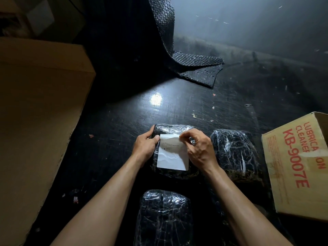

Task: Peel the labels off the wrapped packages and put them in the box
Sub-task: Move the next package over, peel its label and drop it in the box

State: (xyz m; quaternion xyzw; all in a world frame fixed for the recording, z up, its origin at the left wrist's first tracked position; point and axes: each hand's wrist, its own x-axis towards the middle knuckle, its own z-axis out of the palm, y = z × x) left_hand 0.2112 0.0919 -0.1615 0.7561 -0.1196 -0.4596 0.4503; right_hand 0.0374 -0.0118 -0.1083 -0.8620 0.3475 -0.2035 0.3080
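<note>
We see a dark, scratched floor (pixel 124 121) with three packages wrapped in clear film over black material. The middle package (pixel 171 128) lies in front of the person, and a white label (pixel 173 158) sits on its top face. The left hand (pixel 144 146) grips the upper left edge of this package: the thumb lies on top, just beside the upper left corner of the label, and the other fingers curl round the far side. The right hand (pixel 198 148) is at the upper right corner of the label, with its fingers curled narrowly together and its fingertips (pixel 182 139) pinching that corner. The corner looks lifted and a little folded, while the rest of the label lies flat on the film. A second package (pixel 234 151) lies just to the right of the first one, and we cannot tell whether they touch. A third package (pixel 165 217) lies nearer to the person, between the two forearms. We see no label on these two. At the right edge stands a printed carton (pixel 298 166) with red letters, tilted in the view, near the second package. At the left is a large plain carton (pixel 35 103). Farther back, a sheet of dark bubble wrap (pixel 195 68) hangs down and ends on the floor.
</note>
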